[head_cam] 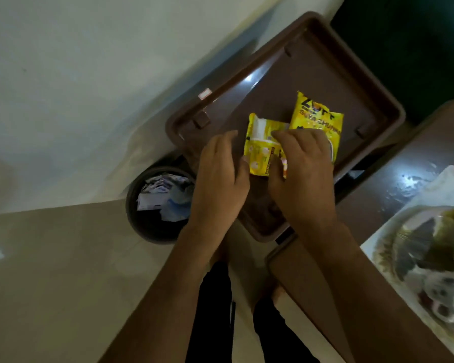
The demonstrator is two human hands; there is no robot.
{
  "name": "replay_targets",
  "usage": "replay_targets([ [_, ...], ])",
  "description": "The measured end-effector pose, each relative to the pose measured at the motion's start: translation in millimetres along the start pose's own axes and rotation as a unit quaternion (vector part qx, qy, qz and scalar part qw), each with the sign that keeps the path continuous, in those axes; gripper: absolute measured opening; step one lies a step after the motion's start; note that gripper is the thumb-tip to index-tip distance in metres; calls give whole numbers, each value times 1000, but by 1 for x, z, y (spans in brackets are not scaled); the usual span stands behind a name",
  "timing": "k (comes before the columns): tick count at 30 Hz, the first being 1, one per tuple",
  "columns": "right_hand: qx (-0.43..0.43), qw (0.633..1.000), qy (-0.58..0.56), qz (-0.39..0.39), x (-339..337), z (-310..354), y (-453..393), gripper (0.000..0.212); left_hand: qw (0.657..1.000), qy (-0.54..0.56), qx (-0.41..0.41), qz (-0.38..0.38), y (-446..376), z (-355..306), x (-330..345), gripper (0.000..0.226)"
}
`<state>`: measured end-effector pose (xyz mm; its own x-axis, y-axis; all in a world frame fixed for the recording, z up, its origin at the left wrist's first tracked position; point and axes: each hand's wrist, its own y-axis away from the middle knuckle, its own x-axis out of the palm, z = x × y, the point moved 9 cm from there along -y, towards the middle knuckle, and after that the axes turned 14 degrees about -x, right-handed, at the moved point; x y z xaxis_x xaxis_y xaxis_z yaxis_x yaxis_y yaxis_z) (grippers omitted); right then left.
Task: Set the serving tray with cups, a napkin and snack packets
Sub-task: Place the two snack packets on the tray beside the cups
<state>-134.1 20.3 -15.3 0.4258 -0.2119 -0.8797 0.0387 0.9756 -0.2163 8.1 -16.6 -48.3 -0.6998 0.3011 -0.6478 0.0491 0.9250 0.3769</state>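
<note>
Two bare forearms reach fwd over 1 brown serving tray (281,61). Left hand (220,176) is loose w/ fingers relaxed, thumb touching the near yellow snack packet (262,150) at its left edge. Right hand (302,174) rests flat on the same packet, fingers straight, partly covering the 2nd yellow snack packet (317,116) just beside it. Both packets, 2 total, lie inside the tray. 1 dark waste bin (157,203) w/ paper scraps stands left of the tray on the floor. Brown desk (414,163) on the right carries 1 white tray (378,244) of cups, blurred.

right hand (303,174) hides part of right packet (317,119).
</note>
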Motion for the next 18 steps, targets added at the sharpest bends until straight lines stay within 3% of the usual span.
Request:
replay_targets([
  [4,69,997,35,27,-4,-47,13,52,996,-54,-58,42,-24,1,38,44],
  [8,99,991,9,88,9,-73,20,70,994,-65,-84,32,-41,-1,54,44],
  [11,108,989,6,98,13,-85,18,64,994,-18,-107,31,-52,1,56,47],
  [14,118,990,6,78,11,-91,14,52,976,81,-194,67,-63,16,58,54],
  [16,132,989,29,58,8,-97,10,42,947,164,-255,107,-67,26,61,41],
  [18,147,986,65,40,4,-106,7,31,937,195,-264,123,-71,26,57,34],
])
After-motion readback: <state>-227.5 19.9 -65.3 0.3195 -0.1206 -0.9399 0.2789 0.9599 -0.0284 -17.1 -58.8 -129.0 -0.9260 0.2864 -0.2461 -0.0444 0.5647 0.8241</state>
